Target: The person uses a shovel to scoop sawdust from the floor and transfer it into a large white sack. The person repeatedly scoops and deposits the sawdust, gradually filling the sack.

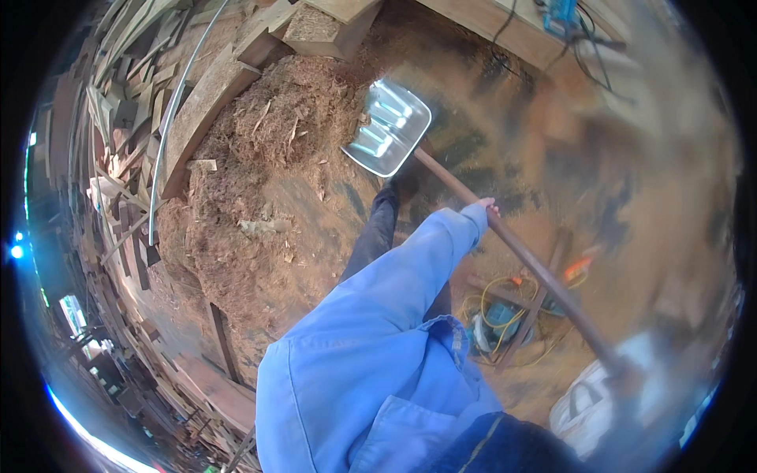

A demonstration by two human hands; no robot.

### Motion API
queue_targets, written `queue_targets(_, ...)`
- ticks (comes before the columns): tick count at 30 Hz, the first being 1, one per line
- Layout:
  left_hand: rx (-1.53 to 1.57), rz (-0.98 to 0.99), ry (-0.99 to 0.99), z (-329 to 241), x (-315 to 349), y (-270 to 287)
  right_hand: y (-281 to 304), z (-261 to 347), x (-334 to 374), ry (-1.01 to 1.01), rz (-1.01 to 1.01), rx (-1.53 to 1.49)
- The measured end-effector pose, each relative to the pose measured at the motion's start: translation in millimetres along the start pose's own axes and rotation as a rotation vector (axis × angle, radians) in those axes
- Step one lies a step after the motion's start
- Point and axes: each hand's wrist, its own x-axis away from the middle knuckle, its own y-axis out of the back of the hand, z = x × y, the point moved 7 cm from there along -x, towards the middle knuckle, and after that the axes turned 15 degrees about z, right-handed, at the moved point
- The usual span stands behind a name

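A shovel with a wide, shiny metal scoop and a long brown wooden handle slants across the floor. Its scoop touches the right edge of a heap of wood shavings and sawdust. My left hand, at the end of a blue sleeve, is closed around the handle partway up from the blade. Toward the lower right, my right hand is blurred by motion and wraps the upper end of the handle. Only a few fingers of the left hand show.
Timber offcuts pile up along the left, beside wooden beams and a thin pale pipe. A yellow cord lies around a green tool near my legs. A white sack stands lower right; blue equipment sits far right.
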Motion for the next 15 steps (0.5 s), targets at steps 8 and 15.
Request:
queue_targets(8,0.144,0.051,-0.024,-179.0,-73.2,-75.5,210.0,87.1,-135.4,-0.033,-0.212,0.239)
queue_targets(15,0.222,-0.072,0.051,-194.9,-29.9,-68.0,223.0,116.3,-129.9,-0.104,-0.062,0.285)
